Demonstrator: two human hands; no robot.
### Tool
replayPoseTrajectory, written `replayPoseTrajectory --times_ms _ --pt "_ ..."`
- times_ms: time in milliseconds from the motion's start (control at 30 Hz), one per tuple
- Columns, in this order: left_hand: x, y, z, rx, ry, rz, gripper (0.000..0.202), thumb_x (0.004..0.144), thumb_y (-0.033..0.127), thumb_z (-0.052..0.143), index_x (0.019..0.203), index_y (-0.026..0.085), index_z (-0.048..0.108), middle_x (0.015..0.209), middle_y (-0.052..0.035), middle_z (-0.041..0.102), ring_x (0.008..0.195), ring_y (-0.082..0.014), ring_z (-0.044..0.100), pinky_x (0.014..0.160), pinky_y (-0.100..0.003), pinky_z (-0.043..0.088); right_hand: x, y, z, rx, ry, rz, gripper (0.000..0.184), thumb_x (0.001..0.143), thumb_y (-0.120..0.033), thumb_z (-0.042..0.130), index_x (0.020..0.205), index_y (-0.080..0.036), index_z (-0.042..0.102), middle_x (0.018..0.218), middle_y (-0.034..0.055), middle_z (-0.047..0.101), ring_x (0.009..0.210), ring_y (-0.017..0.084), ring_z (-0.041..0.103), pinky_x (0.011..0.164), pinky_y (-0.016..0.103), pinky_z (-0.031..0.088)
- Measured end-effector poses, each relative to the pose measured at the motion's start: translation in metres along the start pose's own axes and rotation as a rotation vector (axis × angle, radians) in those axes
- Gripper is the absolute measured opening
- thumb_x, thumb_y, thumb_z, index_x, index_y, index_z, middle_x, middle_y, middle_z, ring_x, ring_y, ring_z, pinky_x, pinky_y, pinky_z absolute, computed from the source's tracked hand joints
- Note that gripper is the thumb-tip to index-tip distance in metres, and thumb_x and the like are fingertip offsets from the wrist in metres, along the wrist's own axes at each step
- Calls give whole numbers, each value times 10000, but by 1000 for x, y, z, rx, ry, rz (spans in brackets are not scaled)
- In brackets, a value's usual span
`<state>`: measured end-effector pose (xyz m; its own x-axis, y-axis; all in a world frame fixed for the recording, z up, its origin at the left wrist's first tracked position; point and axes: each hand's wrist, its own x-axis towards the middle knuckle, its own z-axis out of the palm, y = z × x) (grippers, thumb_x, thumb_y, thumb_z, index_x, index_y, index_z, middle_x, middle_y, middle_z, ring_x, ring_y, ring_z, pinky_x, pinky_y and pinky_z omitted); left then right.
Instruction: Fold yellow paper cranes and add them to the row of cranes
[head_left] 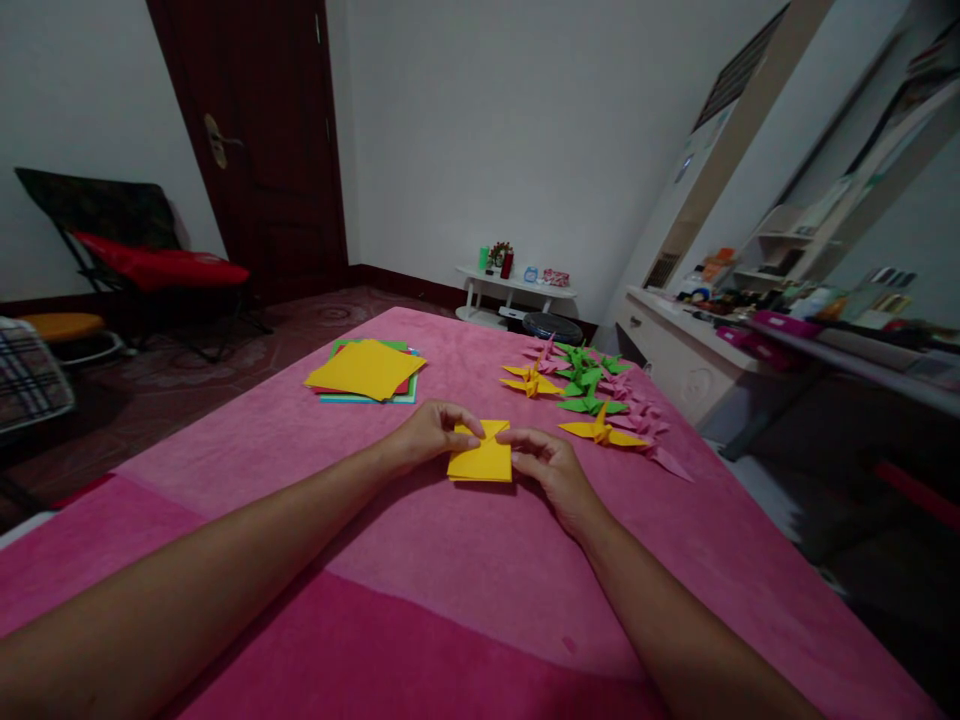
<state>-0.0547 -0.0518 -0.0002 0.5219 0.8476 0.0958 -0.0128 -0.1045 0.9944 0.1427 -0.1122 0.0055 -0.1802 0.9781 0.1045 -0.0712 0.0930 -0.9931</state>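
Note:
A small square of folded yellow origami paper [481,462] is in front of me, just over the pink-covered surface [420,560]. My left hand [435,432] grips its upper left part, the thumb lying on top and the fingers along the far edge. At the right edge, my right hand [551,470] holds it between thumb and index finger. Creases and a folded flap show near its top. To the right sit finished paper cranes: a yellow crane [601,430] nearest, another yellow crane [531,380], and several green cranes [589,385] and pink cranes [637,412].
A stack of coloured paper sheets [367,370], yellow on top, lies at the far left of the pink cover. Beyond stands a low white table [517,283] with small items. A cluttered dresser [675,340] is at right, a folding chair [150,255] at left, near a dark door [262,140].

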Motion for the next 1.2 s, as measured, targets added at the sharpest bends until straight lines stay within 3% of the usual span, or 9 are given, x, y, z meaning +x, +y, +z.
replayPoseTrajectory --times_ms 167,433,867,1200 --pt "-2 1 0 -12 12 -42 310 587 288 740 823 104 657 715 -59 654 600 -131 587 562 -235 423 -2 1 -1 -30 -10 26 281 718 -240 592 983 -178 663 789 18 647 618 114 539 570 230 398" --pt "-4 1 1 -167 -8 -114 303 578 264 752 820 119 642 682 -32 647 567 -105 572 544 -206 408 -4 -4 4 35 -43 -6 284 687 -192 604 960 -217 680 872 10 664 802 168 592 746 285 437" --pt "-4 -2 2 -222 -16 -126 318 584 263 758 839 116 639 705 -43 660 586 -118 592 559 -219 435 -4 -5 5 -17 -26 -13 241 731 -244 591 946 -206 694 821 8 663 694 126 562 630 236 410" --pt "-5 -2 2 -222 2 -121 315 567 265 769 818 117 649 674 -27 640 539 -87 546 520 -191 388 -5 -5 6 -36 -31 -62 239 716 -236 605 933 -217 702 894 23 665 851 182 582 762 286 433"
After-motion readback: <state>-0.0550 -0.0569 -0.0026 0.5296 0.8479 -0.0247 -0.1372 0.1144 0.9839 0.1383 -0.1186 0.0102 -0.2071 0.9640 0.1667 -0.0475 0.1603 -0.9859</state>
